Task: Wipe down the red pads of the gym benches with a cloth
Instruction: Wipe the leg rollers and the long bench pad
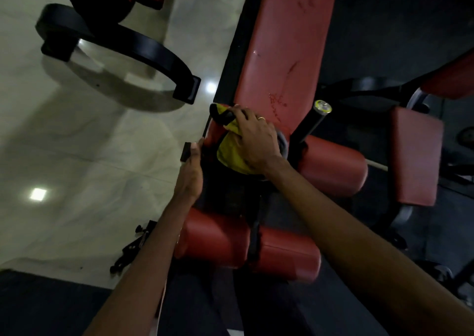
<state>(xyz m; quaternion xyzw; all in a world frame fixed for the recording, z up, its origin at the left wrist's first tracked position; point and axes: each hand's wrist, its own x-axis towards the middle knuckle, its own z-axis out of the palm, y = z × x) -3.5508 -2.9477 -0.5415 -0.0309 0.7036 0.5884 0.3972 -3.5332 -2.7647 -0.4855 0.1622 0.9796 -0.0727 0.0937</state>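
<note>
Your view is dim and soft; bright glare spots the floor (77,143), edges bend, the right side goes dark.

Yellow-and-black cloth (232,151) on red pad (287,53) (black frame (230,61)), pale floor (64,143).
</note>
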